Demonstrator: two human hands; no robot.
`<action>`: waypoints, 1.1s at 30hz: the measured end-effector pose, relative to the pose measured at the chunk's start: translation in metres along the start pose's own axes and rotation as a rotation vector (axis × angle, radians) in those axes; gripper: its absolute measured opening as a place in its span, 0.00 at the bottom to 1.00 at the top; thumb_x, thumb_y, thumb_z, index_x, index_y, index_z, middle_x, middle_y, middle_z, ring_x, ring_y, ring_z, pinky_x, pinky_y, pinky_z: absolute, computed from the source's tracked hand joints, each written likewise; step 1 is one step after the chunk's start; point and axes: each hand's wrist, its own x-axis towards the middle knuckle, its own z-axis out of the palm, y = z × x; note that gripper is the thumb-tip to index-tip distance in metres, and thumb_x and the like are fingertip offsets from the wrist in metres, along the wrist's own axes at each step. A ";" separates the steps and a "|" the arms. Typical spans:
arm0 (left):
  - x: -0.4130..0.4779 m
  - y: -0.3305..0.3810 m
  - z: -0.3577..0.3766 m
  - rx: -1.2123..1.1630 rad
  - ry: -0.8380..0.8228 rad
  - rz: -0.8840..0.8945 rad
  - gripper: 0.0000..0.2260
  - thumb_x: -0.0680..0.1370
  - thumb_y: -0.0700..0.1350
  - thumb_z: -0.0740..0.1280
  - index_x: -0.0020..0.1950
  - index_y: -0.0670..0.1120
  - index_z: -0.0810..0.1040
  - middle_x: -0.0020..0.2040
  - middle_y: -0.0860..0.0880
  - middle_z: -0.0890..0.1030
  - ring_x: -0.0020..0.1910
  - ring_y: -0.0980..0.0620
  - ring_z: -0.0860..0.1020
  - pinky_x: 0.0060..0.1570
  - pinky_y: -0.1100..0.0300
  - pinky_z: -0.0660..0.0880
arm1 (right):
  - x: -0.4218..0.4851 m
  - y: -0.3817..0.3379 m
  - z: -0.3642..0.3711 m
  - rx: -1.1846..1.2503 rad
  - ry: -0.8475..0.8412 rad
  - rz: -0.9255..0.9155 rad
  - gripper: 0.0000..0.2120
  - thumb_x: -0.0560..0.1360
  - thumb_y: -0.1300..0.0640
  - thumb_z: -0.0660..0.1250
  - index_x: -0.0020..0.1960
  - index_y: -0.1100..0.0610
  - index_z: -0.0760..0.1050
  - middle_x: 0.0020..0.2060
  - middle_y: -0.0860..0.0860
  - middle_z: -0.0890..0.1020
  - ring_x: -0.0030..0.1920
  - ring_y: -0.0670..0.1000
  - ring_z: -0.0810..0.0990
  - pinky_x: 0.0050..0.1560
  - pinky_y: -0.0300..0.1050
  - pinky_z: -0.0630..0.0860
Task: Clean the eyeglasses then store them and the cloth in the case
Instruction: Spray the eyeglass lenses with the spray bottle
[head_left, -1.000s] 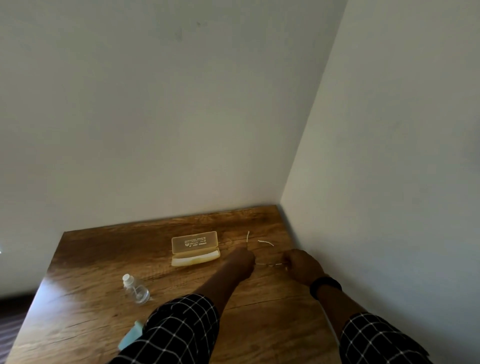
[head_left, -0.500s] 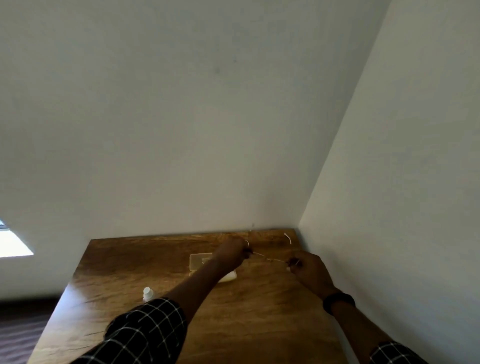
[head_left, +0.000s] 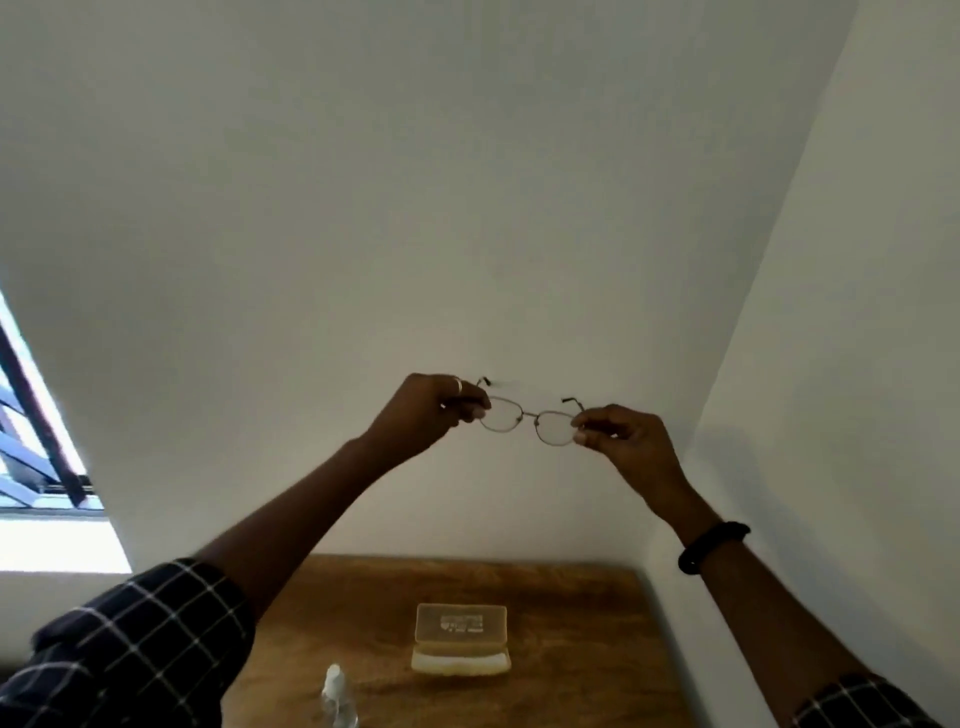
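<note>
Nearest, lower corners of the frame: your checked sleeves, left sleeve (head_left: 140, 639) filling the lower left, right sleeve (head_left: 857, 701) just entering at lower right. Black band (head_left: 714, 546) on your right wrist.

Bottom centre: wooden counter (head_left: 571, 623) set into the wall corner. Small clear bottle (head_left: 338, 699) with a white cap at the bottom edge, partly cut off. Just right of it and further back, the case (head_left: 461, 642) lies open: translucent lid up toward the wall, pale base toward you. Cloth: can't tell where it is from this view; something pale sits in the base, not resolvable.

Mid frame, well above the counter: both arms raised, eyeglasses (head_left: 527, 420) held up against the white wall. Your left hand (head_left: 431, 413) is closed in a pinch on the left end of the frame, ring visible on one finger. Your right hand (head_left: 621, 436) is closed in a pinch on the right end. Thin metal frame, lenses facing you, both temple arms unfolded and pointing away toward the wall. Frame sits slightly tilted, left side higher.

Far: plain white walls meeting in a corner at right. Window (head_left: 36, 467) at the left edge, bright, dark bars across it.
</note>
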 end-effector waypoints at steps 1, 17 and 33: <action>0.003 0.010 -0.013 -0.047 0.032 -0.009 0.13 0.76 0.27 0.66 0.50 0.42 0.86 0.41 0.49 0.86 0.41 0.53 0.83 0.43 0.65 0.78 | 0.010 -0.015 0.001 0.048 0.003 -0.027 0.08 0.68 0.67 0.76 0.47 0.62 0.84 0.43 0.54 0.86 0.47 0.50 0.84 0.53 0.45 0.79; -0.020 0.117 -0.122 0.299 0.552 0.564 0.11 0.80 0.35 0.66 0.59 0.42 0.84 0.44 0.51 0.86 0.43 0.58 0.83 0.47 0.64 0.80 | 0.036 -0.188 -0.005 0.403 -0.087 -0.359 0.07 0.67 0.58 0.73 0.45 0.54 0.83 0.41 0.51 0.85 0.40 0.51 0.80 0.46 0.41 0.79; -0.043 0.114 -0.126 0.554 0.614 0.602 0.12 0.80 0.38 0.66 0.61 0.39 0.83 0.46 0.47 0.86 0.42 0.46 0.85 0.37 0.52 0.82 | 0.025 -0.207 0.007 0.449 -0.079 -0.334 0.18 0.63 0.43 0.77 0.48 0.52 0.84 0.46 0.54 0.85 0.38 0.52 0.79 0.44 0.44 0.78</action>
